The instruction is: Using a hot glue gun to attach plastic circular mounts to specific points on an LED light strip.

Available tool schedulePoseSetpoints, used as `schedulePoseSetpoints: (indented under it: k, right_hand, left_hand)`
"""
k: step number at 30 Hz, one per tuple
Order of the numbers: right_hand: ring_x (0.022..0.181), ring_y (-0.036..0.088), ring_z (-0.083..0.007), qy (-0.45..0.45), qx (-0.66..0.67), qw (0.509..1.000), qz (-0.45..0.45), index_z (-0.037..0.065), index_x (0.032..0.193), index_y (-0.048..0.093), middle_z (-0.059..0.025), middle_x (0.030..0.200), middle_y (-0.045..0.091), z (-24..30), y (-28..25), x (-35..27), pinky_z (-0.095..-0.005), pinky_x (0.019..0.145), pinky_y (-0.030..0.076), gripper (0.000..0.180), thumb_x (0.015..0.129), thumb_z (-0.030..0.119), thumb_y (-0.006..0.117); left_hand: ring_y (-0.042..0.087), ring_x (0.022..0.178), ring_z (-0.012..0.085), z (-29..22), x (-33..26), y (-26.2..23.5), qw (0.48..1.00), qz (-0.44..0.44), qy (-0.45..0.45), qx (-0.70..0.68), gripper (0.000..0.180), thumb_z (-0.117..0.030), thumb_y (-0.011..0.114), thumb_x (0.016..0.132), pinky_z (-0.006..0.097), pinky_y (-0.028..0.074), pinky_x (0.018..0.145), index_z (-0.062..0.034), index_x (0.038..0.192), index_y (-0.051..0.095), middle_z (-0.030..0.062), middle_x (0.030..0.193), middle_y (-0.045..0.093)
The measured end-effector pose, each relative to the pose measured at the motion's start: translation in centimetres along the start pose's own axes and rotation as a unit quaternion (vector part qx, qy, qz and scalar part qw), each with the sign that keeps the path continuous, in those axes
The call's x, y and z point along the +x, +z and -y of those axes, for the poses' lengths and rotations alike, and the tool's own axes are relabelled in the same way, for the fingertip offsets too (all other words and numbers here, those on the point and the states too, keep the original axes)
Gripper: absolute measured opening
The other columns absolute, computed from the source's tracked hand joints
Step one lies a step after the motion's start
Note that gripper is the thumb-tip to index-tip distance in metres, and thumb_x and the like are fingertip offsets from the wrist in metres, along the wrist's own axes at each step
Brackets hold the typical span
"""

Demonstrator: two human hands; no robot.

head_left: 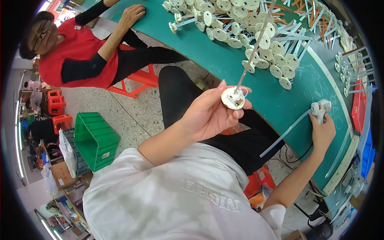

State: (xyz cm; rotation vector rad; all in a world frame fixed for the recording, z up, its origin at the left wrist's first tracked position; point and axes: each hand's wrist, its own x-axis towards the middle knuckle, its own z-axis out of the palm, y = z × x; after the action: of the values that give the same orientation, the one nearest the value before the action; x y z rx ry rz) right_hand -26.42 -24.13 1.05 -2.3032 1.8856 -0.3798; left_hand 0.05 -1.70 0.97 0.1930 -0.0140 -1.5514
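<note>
My left hand (pixel 208 116) is closed on a small white round base (pixel 230 100), held above my lap. A long thin strip (pixel 256 44) rises from the base's middle, and small parts with a thin white wire show on its face. On the right, my right hand (pixel 324 134) grips the handle of a white hot glue gun (pixel 320 107) over the green table (pixel 312 90). A long translucent glue stick (pixel 286 133) juts from the gun's rear. The gun and the base are well apart.
Many similar white discs with strips (pixel 276 52) are heaped across the table's far side. Several more (pixel 354 72) stand near a red basket (pixel 360 104) at the right. A person in a red top (pixel 88 52) sits at the left. Green crate (pixel 96 140) on the floor.
</note>
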Motion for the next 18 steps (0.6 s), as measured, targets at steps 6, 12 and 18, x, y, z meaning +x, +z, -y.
schedulePoseSetpoints:
  k: [6,12,18]
  right_hand:
    - [0.088,0.062,-0.0285,-0.040,0.016,0.999,0.012,-0.002,0.103,0.064,-0.0165,0.096,0.065,-0.4,-0.4,-0.1,-0.0361,0.079,0.047,0.046,0.074,0.031,0.075]
    - [0.087,0.061,-0.0288,-0.117,-0.010,0.993,-0.017,-0.003,0.104,0.062,-0.0169,0.096,0.064,-1.9,0.5,-0.2,-0.0361,0.080,0.046,0.040,0.078,0.026,0.071]
    - [0.098,0.060,-0.0303,-0.114,-0.058,0.989,-0.066,-0.003,0.107,0.061,-0.0171,0.105,0.063,-0.5,-0.4,-1.3,-0.0371,0.088,0.044,0.039,0.080,0.024,0.069]
  left_hand:
    - [0.059,0.080,0.0181,0.0,0.3,0.8,0.998,0.015,-0.060,-0.033,0.052,-0.038,0.031,0.102,0.026,0.052,0.069,0.0070,0.122,0.046,0.0169,0.098,0.062]
    - [0.058,0.078,0.0178,0.2,0.5,0.7,0.994,0.039,-0.089,-0.046,0.053,-0.039,0.030,0.102,0.026,0.051,0.069,0.0073,0.120,0.048,0.0161,0.098,0.061]
    - [0.057,0.076,0.0159,0.5,0.6,0.3,0.991,0.063,-0.102,-0.052,0.054,-0.040,0.029,0.101,0.025,0.051,0.069,0.0074,0.120,0.048,0.0152,0.097,0.061]
